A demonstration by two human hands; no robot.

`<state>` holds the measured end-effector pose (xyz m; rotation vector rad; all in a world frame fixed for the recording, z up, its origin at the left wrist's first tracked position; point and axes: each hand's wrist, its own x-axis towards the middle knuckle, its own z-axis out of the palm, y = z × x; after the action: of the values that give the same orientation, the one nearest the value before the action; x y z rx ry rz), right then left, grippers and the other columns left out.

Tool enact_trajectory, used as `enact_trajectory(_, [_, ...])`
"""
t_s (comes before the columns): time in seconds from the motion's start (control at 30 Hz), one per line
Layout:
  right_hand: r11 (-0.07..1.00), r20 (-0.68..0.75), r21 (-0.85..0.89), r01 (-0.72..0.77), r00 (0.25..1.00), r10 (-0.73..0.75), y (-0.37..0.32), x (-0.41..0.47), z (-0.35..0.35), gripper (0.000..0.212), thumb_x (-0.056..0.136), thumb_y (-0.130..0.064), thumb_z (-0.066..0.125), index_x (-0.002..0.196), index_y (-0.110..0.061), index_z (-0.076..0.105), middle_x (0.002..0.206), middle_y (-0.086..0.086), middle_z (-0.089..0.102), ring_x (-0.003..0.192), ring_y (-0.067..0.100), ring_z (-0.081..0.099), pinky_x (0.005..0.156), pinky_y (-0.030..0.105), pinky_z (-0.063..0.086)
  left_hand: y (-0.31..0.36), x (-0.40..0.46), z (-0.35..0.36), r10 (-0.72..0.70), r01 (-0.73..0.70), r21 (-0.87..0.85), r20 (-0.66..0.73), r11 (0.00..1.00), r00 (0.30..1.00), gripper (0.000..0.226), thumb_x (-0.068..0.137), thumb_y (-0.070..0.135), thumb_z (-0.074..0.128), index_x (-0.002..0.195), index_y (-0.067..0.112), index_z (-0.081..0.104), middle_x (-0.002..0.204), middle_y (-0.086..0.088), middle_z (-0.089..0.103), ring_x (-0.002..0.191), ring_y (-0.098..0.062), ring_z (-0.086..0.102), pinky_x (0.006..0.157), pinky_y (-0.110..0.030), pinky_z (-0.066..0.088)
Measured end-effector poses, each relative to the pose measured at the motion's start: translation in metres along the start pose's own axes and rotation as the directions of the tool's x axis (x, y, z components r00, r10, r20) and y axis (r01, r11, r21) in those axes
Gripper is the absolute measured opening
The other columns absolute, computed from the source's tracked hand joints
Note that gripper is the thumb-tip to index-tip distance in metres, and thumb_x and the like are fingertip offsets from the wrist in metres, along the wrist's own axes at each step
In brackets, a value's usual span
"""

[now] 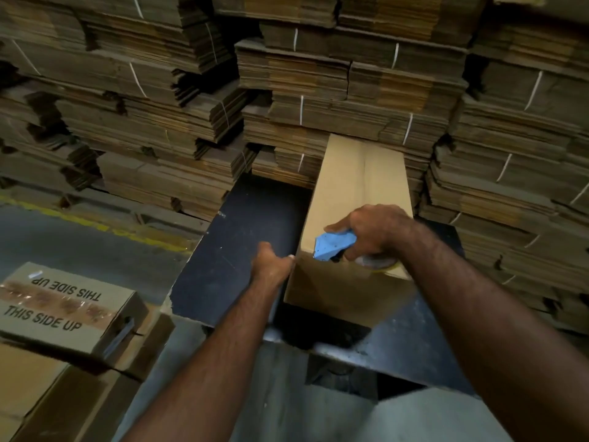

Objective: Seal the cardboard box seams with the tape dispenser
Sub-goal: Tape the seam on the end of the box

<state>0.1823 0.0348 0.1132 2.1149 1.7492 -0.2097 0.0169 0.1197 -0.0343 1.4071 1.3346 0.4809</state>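
At frame centre, the closed cardboard box point(357, 199) hides its contents; the right hand point(376, 231) grips the blue tape dispenser point(333, 245) on it, while the left hand point(274, 263), fingers curled, touches its near corner.

Light was dim and warm, brightest on the cardboard box point(357, 193) at centre. Corners fell into shadow, edges bowed with wide-angle distortion, and the lower frame looked softly blurred.

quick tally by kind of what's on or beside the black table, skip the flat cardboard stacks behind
plain brown cardboard box on the black table: 1
brown box printed THIS SIDE UP with tape on top: 1
blue tape dispenser in the right hand: 1
black table: 1
total: 4
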Motion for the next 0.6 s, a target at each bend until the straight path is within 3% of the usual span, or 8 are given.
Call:
enact_trajectory(0.1, [1.0,0.022,0.001,-0.015,1.0,0.014,-0.003,0.0,0.002,0.075,0.074,-0.056,0.068,0.142,-0.05,0.036,0.127,-0.009,0.058,0.11,0.017,0.053,0.083,0.04,0.046,-0.002,-0.018,-0.004,0.171,-0.173,-0.051,-0.049,0.984,0.984,0.064,0.087,-0.005,0.058,0.147,0.008,0.039,0.138,-0.009,0.055,0.122,-0.021,0.055,0.093,-0.028,0.047])
enact_trajectory(0.17, [0.999,0.036,0.003,-0.032,0.999,0.032,-0.005,-0.002,0.002,0.075,0.074,-0.055,0.069,0.142,-0.049,0.037,0.127,-0.009,0.058,0.11,0.017,0.053,0.084,0.04,0.046,-0.004,-0.032,0.001,0.325,-0.318,-0.1,0.056,0.943,0.944,0.075,0.083,-0.01,0.056,0.152,0.01,0.033,0.148,-0.005,0.048,0.136,-0.018,0.046,0.11,-0.031,0.041])
enact_trajectory(0.23, [0.999,0.036,0.016,-0.032,0.999,0.032,-0.008,-0.003,0.001,0.075,0.072,-0.055,0.069,0.141,-0.05,0.039,0.126,-0.01,0.06,0.11,0.018,0.055,0.085,0.04,0.047,-0.009,-0.04,0.011,0.373,-0.368,-0.059,0.169,0.928,0.912,0.085,0.08,0.0,0.06,0.156,0.015,0.025,0.147,0.0,0.047,0.137,-0.016,0.045,0.109,-0.026,0.038])
enact_trajectory(0.3, [0.999,0.041,0.02,-0.03,0.999,0.029,-0.013,-0.003,0.003,0.076,0.072,-0.056,0.069,0.142,-0.05,0.039,0.128,-0.01,0.059,0.112,0.018,0.055,0.087,0.04,0.047,-0.016,-0.041,0.015,0.331,-0.367,0.104,0.257,0.924,0.908,0.092,0.084,0.007,0.065,0.159,0.017,0.013,0.144,-0.003,0.048,0.134,-0.021,0.047,0.101,-0.019,0.035])
enact_trajectory(0.37, [0.999,0.052,0.002,-0.034,0.998,0.034,-0.016,-0.005,0.005,0.076,0.074,-0.055,0.069,0.143,-0.049,0.038,0.131,-0.008,0.058,0.115,0.019,0.054,0.088,0.04,0.046,-0.021,-0.039,0.012,0.26,-0.36,0.285,0.334,0.888,0.906,0.091,0.088,0.014,0.066,0.159,0.013,0.008,0.15,-0.011,0.043,0.136,-0.027,0.045,0.102,-0.024,0.036])
enact_trajectory(0.43, [0.999,0.038,-0.014,-0.03,0.999,0.031,-0.017,-0.006,0.003,0.075,0.076,-0.053,0.069,0.144,-0.047,0.037,0.133,-0.007,0.057,0.117,0.02,0.053,0.089,0.04,0.045,-0.024,-0.038,0.009,0.324,-0.413,0.348,0.286,0.842,0.902,0.088,0.089,0.017,0.066,0.158,0.011,0.012,0.154,-0.014,0.038,0.139,-0.027,0.04,0.108,-0.029,0.034])
enact_trajectory(0.5, [0.999,0.02,-0.024,-0.036,0.999,0.037,-0.014,-0.006,-0.001,0.073,0.078,-0.052,0.068,0.144,-0.046,0.038,0.13,-0.006,0.058,0.114,0.019,0.054,0.085,0.039,0.045,-0.018,-0.036,0.006,0.517,-0.549,0.271,0.185,0.79,0.836,0.089,0.087,0.012,0.068,0.158,0.012,0.015,0.16,-0.009,0.031,0.144,-0.022,0.034,0.111,-0.03,0.032])
enact_trajectory(0.6, [0.999,0.03,0.019,-0.043,0.999,0.043,-0.013,-0.006,-0.007,0.067,0.077,-0.053,0.068,0.139,-0.046,0.045,0.119,-0.006,0.064,0.104,0.02,0.058,0.082,0.038,0.047,-0.009,-0.023,0.009,0.696,-0.727,0.314,0.227,0.611,0.682,0.079,0.086,0.008,0.065,0.155,0.017,0.029,0.156,-0.005,0.04,0.145,-0.022,0.035,0.114,-0.035,0.036])
